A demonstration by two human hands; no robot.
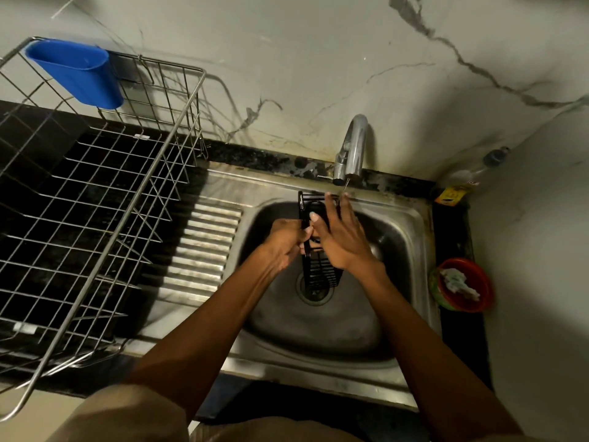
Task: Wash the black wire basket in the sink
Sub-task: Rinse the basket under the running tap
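A long, narrow black wire basket point(321, 273) is held over the steel sink point(334, 320), its far end under the tap point(353, 148) and its near end above the drain. My left hand point(285, 242) grips the basket's left rim with curled fingers. Over the middle of the basket lies my right hand point(342, 237), fingers straight and spread, pressing on the wires. A thin stream of water falls from the spout onto my right fingertips.
A large steel wire dish rack point(95, 218) with a blue plastic cup holder point(78, 74) stands on the dark counter to the left. A ribbed drainboard point(204, 244) adjoins the basin. A red bowl point(465, 285) with a cloth sits right of the sink.
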